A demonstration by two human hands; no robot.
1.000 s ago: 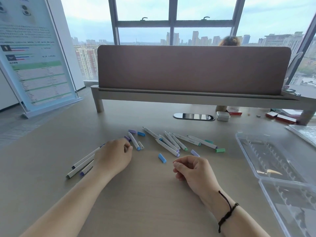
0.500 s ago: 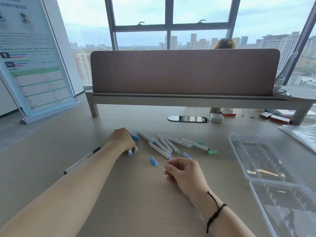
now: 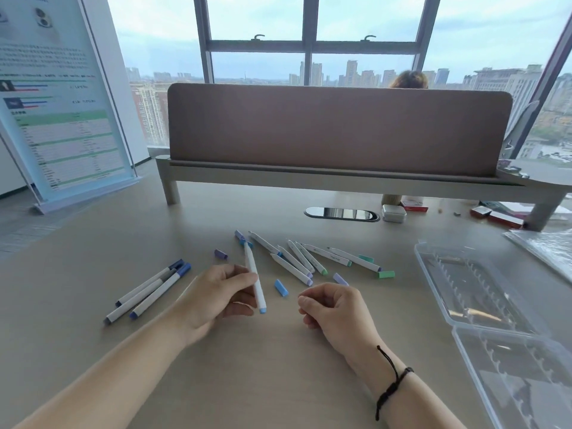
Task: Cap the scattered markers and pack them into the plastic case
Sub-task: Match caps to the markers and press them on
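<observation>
Marker (image 3: 255, 281) in your left hand (image 3: 213, 300) is the news: a second ago that hand lay flat among the pens on the desk (image 3: 235, 376), half a second ago it reached out to the far end of the scatter, and now it is back near you with one white pen pinched between thumb and fingertips. It stands tilted, its light blue end low by your palm and its far end pointing toward the pile (image 3: 312, 261). I cannot tell from here whether that far end is capped or bare.

Your right hand (image 3: 334, 308) has barely moved. It rests on the desk with fingers loosely curled and holds nothing.

So the capping step has begun, but nothing is packed. The case (image 3: 433, 267) lies open at your right, both halves empty of pens as far as the glare lets me see. Three dark blue pens (image 3: 148, 291) lie together at your left, apart from the pile.

Loose caps are close: a blue cap (image 3: 281, 287) lies just beside the held pen, between your two hands; a purple cap (image 3: 221, 254) sits beyond your left hand; a green cap (image 3: 386, 274) lies at the right edge of the pile. The blue one looks like the match, and your free right hand is the nearer one to take it.
</observation>
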